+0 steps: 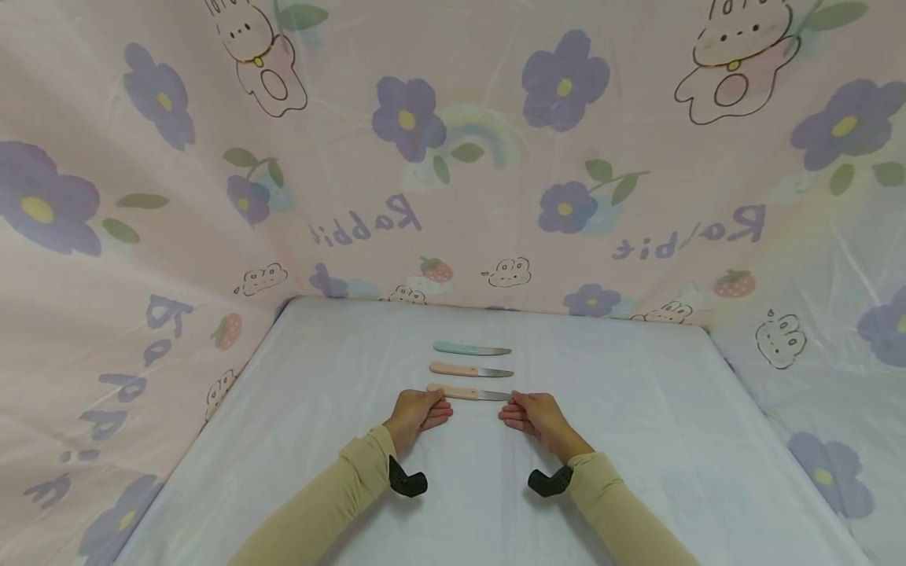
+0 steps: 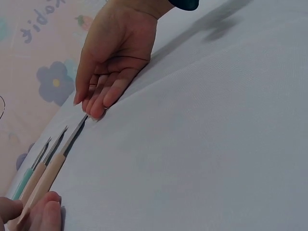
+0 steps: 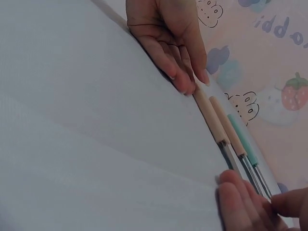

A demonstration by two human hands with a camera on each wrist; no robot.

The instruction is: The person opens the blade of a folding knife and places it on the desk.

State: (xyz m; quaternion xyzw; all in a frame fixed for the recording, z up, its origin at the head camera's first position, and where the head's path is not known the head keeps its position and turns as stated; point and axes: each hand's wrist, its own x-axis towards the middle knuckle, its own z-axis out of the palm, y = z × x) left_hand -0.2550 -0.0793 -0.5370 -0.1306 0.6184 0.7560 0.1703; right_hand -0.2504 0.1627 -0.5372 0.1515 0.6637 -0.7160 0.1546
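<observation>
Three small knives lie side by side on the white-covered table, handles to the left and blades to the right. Nearest is a paring knife with a peach handle. My left hand pinches the butt of its handle between thumb and fingers. At the other end, my right hand has thumb and fingertips at the blade's tip, which the fingers partly hide. Just beyond lies a second peach-handled knife, and farthest back a mint-green-handled knife. Neither hand touches those two.
The white cloth covers the tabletop, with faint creases. Pale pink printed curtains with flowers and rabbits enclose the table at the back and both sides. A black strap piece juts inward from the left wrist, and another from the right.
</observation>
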